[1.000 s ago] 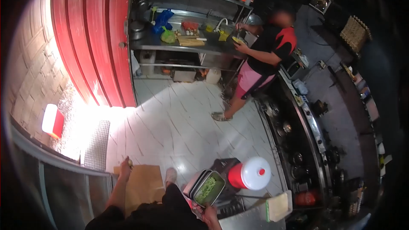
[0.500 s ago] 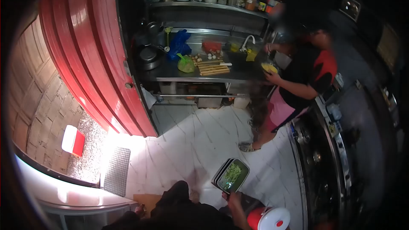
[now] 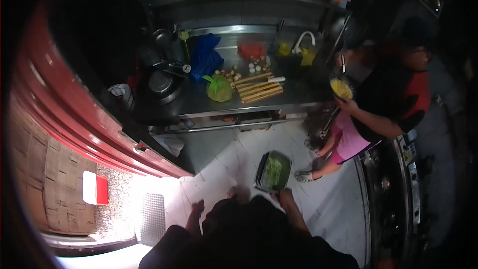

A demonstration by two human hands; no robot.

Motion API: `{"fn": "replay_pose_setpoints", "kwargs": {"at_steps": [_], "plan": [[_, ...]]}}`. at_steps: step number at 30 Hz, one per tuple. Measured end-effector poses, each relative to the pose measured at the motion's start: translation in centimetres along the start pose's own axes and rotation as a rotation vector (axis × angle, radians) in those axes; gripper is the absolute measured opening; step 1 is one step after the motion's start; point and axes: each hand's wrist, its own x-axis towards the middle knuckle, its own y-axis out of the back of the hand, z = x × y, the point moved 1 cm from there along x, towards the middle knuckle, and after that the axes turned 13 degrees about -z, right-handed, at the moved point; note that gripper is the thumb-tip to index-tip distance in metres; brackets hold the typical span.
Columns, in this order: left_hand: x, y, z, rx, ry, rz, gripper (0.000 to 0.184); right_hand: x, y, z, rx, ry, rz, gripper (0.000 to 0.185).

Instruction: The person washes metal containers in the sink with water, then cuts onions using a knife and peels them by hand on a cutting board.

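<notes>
My right hand (image 3: 285,197) grips the near edge of a dark rectangular container (image 3: 273,172), held over the white tiled floor. Chopped green leaves (image 3: 274,169) lie inside it, and more containers seem stacked beneath. To the left, my left hand (image 3: 197,207) hangs low over the floor, touching nothing that I can see; its fingers are small and dim. Ahead on the steel counter (image 3: 199,107) are a striped wooden board (image 3: 259,91) with a knife (image 3: 277,79), a green bag (image 3: 219,89), a blue bag (image 3: 205,57) and several mushroom-like pieces.
At the right, a person (image 3: 378,94) holds a bowl of yellow food (image 3: 341,88). A red door (image 3: 94,129) stands open at the left, near a grey mat (image 3: 152,219) and a red-and-white box (image 3: 95,188). A sink tap (image 3: 304,40) rises behind the counter.
The counter is nearer in view. The container in my right hand has moved forward, away from the red-and-white drum. My left hand has left the brown cardboard's area.
</notes>
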Motion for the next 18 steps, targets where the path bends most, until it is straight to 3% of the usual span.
{"fn": "replay_pose_setpoints", "kwargs": {"at_steps": [1,2,4,6,7,10,13,14,15,17,18], "plan": [[3.6,1.2,1.9,-0.209,0.059,0.154,0.037,2.6,-1.0,-1.3,0.185,0.141,0.007,0.051],[8.1,2.7,2.8,-0.422,0.085,0.33,0.028,5.5,-1.0,-2.6,0.244,0.152,-0.019,0.05],[12.3,5.4,7.0,-0.338,-0.025,0.286,0.021,8.8,-1.2,-7.5,0.202,0.155,-0.001,0.048],[16.0,7.0,9.8,-0.484,-0.146,0.267,0.025,13.4,-0.3,-11.4,0.22,0.223,-0.086,0.046],[17.1,7.9,12.1,-0.389,-0.015,0.219,0.034,16.2,0.6,-13.5,0.264,0.227,-0.12,0.043],[21.4,7.8,14.0,-0.477,0.027,0.203,0.039,27.8,4.0,-20.1,0.031,0.303,-0.163,0.036],[23.5,5.1,13.5,-0.533,0.183,0.276,0.036,36.6,4.0,-31.7,0.106,0.308,-0.161,0.029],[23.8,3.3,13.0,-0.683,0.122,0.363,0.022,40.4,4.3,-34.8,0.088,0.347,-0.217,0.03],[23.4,2.2,13.5,-0.61,-0.006,0.265,0.022,44.0,3.9,-38.3,0.16,0.261,-0.248,0.031],[23.1,-2.8,14.7,-0.796,0.415,0.581,0.023,49.7,2.5,-45.4,0.11,0.322,-0.237,0.028],[22.3,-5.3,15.3,-0.846,0.46,0.616,0.024,55.3,2.6,-47.2,0.079,0.264,-0.277,0.025]]}}
